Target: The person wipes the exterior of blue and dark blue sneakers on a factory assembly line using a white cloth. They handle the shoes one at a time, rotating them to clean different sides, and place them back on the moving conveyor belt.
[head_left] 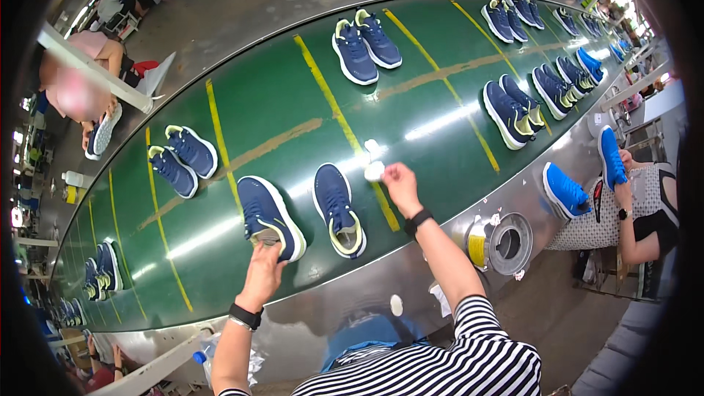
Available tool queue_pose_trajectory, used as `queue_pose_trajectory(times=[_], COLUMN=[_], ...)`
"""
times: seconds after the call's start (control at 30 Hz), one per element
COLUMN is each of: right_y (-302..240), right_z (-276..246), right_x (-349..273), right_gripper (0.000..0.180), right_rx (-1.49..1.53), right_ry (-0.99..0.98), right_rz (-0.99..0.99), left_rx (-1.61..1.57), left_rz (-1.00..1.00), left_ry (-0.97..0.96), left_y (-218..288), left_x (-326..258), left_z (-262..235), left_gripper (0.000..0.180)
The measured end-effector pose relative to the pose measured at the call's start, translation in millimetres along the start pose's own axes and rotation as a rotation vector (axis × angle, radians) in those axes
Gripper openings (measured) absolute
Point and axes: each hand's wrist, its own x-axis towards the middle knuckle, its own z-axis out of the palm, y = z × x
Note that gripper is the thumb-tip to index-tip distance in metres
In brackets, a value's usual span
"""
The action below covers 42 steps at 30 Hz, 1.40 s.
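Note:
My left hand (265, 271) is closed on the heel of a navy sneaker (273, 213) with a white sole and lime lining, its fingers at the shoe opening. The matching navy sneaker (337, 209) stands just to the right, untouched, toe pointing away. Farther right, my right hand (401, 189) pinches the edge of a small white piece (374, 171), perhaps paper or a sticker, above the green belt (433, 198). Another small white scrap (372, 146) shows just beyond it, near a yellow line; whether the two are joined I cannot tell.
Navy pairs stand on the belt, one (183, 158) at left, another (364, 48) at the far side, several at right. A metal ring-shaped roll (508, 243) sits on the steel edge (352, 297). At right a person handles a blue sneaker (611, 158); another person (77, 81) works across the belt.

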Motion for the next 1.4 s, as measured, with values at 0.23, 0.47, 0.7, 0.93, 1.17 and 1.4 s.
queue_pose_trajectory(times=[0.23,0.47,0.7,0.93,1.17,1.4], right_y=[-13,-35,-136,-80,130,195], right_z=[47,14,-130,-252,-299,-270], right_x=[65,13,-190,-366,-392,-379], right_gripper=[0.02,0.009,0.009,0.017,0.019,0.024], right_rx=[-0.478,0.247,0.825,0.68,0.773,0.84], right_ry=[0.003,0.035,-0.034,0.714,1.25,1.049], right_rz=[0.089,0.176,0.169,0.343,0.729,0.735], left_rx=[0.131,-0.035,0.19,0.431,0.283,0.274], left_rz=[0.148,0.098,0.298,0.197,0.295,0.238], left_ry=[-0.137,-0.138,-0.117,-0.166,-0.063,-0.016], left_y=[9,24,85,74,97,143], left_x=[36,26,31,46,49,212], left_z=[36,25,31,73,59,54], left_gripper=[0.02,0.062,0.066,0.057,0.043,0.031])
